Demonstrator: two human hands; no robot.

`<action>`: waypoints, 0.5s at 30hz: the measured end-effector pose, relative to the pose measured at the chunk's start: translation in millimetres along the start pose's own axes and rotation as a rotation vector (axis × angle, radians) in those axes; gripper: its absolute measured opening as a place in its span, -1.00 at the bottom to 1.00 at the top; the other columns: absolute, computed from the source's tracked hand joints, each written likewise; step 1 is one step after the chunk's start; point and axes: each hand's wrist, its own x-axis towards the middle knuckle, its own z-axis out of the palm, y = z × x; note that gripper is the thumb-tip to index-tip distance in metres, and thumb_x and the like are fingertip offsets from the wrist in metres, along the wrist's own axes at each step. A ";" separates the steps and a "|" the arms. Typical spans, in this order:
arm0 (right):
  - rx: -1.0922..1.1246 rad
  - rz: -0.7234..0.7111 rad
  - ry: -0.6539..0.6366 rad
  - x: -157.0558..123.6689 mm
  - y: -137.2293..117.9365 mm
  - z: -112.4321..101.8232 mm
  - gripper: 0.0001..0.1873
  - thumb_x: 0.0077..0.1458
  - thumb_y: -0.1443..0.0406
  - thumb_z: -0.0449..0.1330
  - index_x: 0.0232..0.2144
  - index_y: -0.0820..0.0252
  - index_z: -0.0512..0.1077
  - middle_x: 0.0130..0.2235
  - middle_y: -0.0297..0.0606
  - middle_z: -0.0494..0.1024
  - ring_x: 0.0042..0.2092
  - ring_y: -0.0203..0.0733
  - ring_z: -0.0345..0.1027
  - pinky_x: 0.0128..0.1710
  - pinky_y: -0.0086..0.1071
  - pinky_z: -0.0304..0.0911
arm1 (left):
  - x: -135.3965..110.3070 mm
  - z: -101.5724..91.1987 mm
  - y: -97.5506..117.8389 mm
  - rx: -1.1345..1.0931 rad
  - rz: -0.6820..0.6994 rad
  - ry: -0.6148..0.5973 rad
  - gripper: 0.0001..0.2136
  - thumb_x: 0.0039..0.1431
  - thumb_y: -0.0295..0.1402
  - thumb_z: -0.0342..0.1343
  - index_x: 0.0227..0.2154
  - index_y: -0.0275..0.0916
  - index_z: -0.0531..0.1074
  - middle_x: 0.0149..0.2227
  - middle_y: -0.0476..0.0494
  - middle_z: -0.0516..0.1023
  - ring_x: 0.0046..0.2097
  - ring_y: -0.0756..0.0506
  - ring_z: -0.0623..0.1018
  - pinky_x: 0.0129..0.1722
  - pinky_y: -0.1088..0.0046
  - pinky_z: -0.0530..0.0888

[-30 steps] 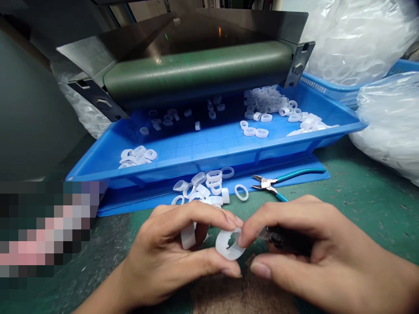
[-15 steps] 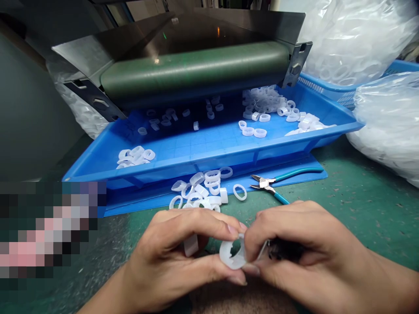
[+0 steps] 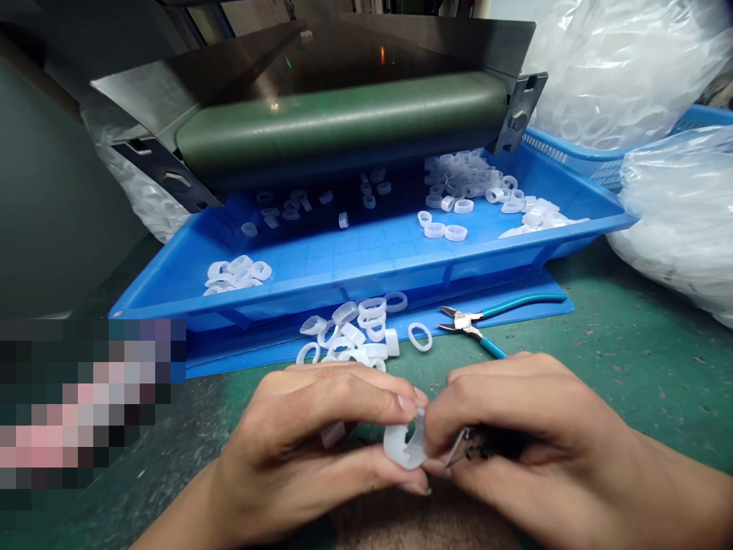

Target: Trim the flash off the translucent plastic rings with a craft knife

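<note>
Just in front of me, a translucent white plastic ring [image 3: 404,448] with a jagged inner edge is pinched between the thumb and fingers of my left hand [image 3: 309,443]. A second white piece [image 3: 333,434] shows inside the curl of that hand. My right hand [image 3: 515,435] is closed at the ring's right side, index fingertip and thumb against it. A thin shiny metal piece [image 3: 456,449] sticks out between those fingers beside something dark; its kind is unclear. Past my hands lies a pile of similar rings [image 3: 349,336], with one loose ring [image 3: 420,337] to its right.
Open cutting pliers [image 3: 466,321] with teal handles lie on a blue sheet [image 3: 550,302]. Behind stands a blue tray [image 3: 366,275] holding scattered rings, under a green conveyor roller [image 3: 343,126]. Filled plastic bags [image 3: 681,221] are at the right. A blurred patch covers the lower left.
Both hands stay nearly in place. The ring has turned slightly between the fingers, and the thin metal piece in my right hand shows a little more clearly.
</note>
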 end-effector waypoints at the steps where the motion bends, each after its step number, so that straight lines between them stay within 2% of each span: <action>1: -0.001 0.011 -0.009 0.1 -0.9 -0.3 -0.71 0.31 0.61 0.35 -0.20 0.20 0.79 -0.30 -0.42 0.84 -0.36 -0.43 0.62 -0.21 -0.72 0.45 | 0.0 -0.4 -0.2 0.004 0.002 -0.002 -0.70 0.38 -0.27 0.66 0.09 -0.05 0.78 -0.08 -0.08 0.97 -0.15 -0.13 0.95 0.00 0.56 0.84; 4: -0.012 0.095 -0.018 -0.5 -4.9 -3.1 -0.75 0.34 0.55 0.36 -0.17 0.16 0.77 -0.32 -0.45 0.82 -0.37 -0.41 0.60 -0.28 -0.66 0.42 | -0.9 -2.0 -1.4 0.008 0.005 -0.010 -0.69 0.39 -0.28 0.65 0.11 -0.06 0.78 -0.07 -0.07 0.97 -0.12 -0.12 0.95 0.02 0.58 0.83; 6: -0.051 0.181 -0.037 -1.9 -7.9 -8.0 -0.87 0.38 0.42 0.41 -0.17 0.11 0.76 -0.34 -0.44 0.78 -0.40 -0.35 0.57 -0.35 -0.56 0.40 | -2.6 -2.3 -2.5 0.016 -0.010 -0.001 -0.70 0.41 -0.29 0.64 0.11 -0.04 0.78 -0.04 -0.06 0.97 -0.10 -0.12 0.95 0.02 0.58 0.83; 8: -0.114 0.288 -0.051 -4.1 -10.9 -15.4 -0.95 0.40 0.29 0.44 -0.11 0.04 0.73 -0.26 -0.40 0.79 -0.32 -0.25 0.61 -0.34 -0.49 0.43 | -4.9 -2.1 -3.1 0.027 -0.030 0.017 -0.74 0.45 -0.27 0.61 0.12 -0.01 0.79 -0.03 -0.03 0.97 -0.08 -0.10 0.95 0.03 0.59 0.83; 12: -0.231 0.455 -0.119 -7.5 -15.8 -29.1 -0.87 0.53 0.11 0.33 -0.10 -0.12 0.68 -0.04 -0.41 0.85 -0.04 -0.06 0.70 -0.18 -0.36 0.54 | -7.7 -2.5 -1.8 0.025 -0.018 0.012 -0.68 0.47 -0.36 0.59 0.19 -0.01 0.76 -0.20 0.05 0.96 0.05 -0.10 0.94 0.16 0.59 0.79; 15: -0.234 0.487 -0.248 -5.4 -17.1 -30.1 -0.70 0.62 0.05 0.23 -0.20 -0.11 0.66 -0.06 -0.42 0.87 -0.02 -0.02 0.72 -0.10 -0.25 0.48 | -7.9 -4.1 -0.3 0.036 -0.044 0.012 -0.62 0.44 -0.48 0.58 0.22 -0.02 0.77 -0.10 0.00 0.97 0.10 -0.13 0.94 0.19 0.55 0.80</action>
